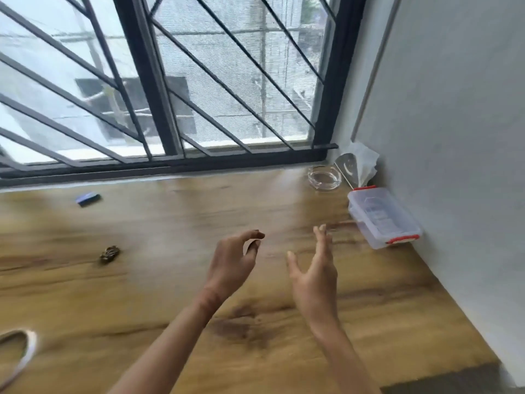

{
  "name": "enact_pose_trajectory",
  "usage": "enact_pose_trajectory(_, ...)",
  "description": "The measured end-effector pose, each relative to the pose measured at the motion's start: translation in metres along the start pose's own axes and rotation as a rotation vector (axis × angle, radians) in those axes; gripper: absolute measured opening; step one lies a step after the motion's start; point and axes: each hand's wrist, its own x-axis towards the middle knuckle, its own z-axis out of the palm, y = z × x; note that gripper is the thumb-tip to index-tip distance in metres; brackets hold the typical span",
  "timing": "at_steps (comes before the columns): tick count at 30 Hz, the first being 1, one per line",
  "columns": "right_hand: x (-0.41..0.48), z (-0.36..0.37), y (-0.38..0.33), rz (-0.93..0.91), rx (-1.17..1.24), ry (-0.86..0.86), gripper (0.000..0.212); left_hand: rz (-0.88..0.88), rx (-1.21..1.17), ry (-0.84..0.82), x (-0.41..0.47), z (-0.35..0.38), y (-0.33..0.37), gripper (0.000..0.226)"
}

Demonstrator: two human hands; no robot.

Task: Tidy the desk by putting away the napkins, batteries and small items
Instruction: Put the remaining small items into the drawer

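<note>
Both hands hover over the middle of the wooden desk [170, 280]. My left hand [233, 260] has its fingers curled with thumb and forefinger close together, holding nothing that I can see. My right hand [312, 268] is open, fingers spread and pointing toward a clear plastic box [383, 217] with red latches against the right wall. Behind the box a white napkin [365, 163] stands in a holder. A small blue and black item [88, 199] lies far left near the window. A small brown object [109, 254] lies left of my left hand.
A glass ashtray [324, 177] sits in the back right corner next to the napkin. A white ring-shaped object [20, 354] shows at the lower left edge. A barred window [170, 81] runs along the desk's far edge, and a grey wall [454, 137] bounds the right side.
</note>
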Motion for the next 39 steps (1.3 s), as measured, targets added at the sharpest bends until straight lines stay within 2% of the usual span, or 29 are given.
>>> enact_pose_trajectory(5, -0.079, 0.037, -0.05, -0.076, 0.024, -0.157, 0.064, -0.075, 0.035, 0.139, -0.085, -0.076, -0.041, 0.02)
enact_pose_trajectory(9, -0.149, 0.067, -0.081, -0.092, 0.089, -0.304, 0.057, -0.23, -0.025, 0.242, -0.165, -0.129, -0.078, 0.019)
enact_pose_trajectory(12, -0.194, 0.089, -0.096, -0.016, 0.171, -0.422, 0.051, -0.373, -0.127, 0.373, -0.22, -0.153, -0.103, 0.018)
enact_pose_trajectory(17, -0.259, 0.133, -0.1, 0.407, 0.507, -0.644, 0.029, -0.619, -0.327, 0.583, -0.288, -0.174, -0.151, 0.022)
enact_pose_trajectory(20, -0.288, 0.159, -0.097, 0.78, 0.72, -0.729, 0.012, -0.746, -0.521, 0.658, -0.315, -0.18, -0.174, 0.025)
enact_pose_trajectory(21, -0.295, 0.167, -0.096, 0.934, 0.818, -0.746, 0.015, -0.784, -0.608, 0.672, -0.323, -0.181, -0.182, 0.023)
enact_pose_trajectory(24, -0.311, 0.192, -0.088, 1.397, 1.076, -0.681, 0.04, -0.899, -0.932, 0.706, -0.335, -0.187, -0.206, 0.023)
enact_pose_trajectory(27, -0.323, 0.222, -0.079, 1.617, 1.151, -0.518, 0.055, -0.999, -1.258, 0.742, -0.338, -0.197, -0.238, 0.046)
enact_pose_trajectory(30, -0.333, 0.254, -0.072, 1.683, 1.124, -0.407, 0.065, -1.071, -1.452, 0.793, -0.335, -0.205, -0.277, 0.057)
enact_pose_trajectory(34, -0.344, 0.292, -0.064, 1.724, 1.099, -0.282, 0.071, -1.179, -1.529, 0.811, -0.324, -0.21, -0.318, 0.081)
enact_pose_trajectory(39, -0.352, 0.329, -0.057, 1.75, 1.216, -0.153, 0.07, -1.14, -1.661, 0.84, -0.311, -0.222, -0.346, 0.093)
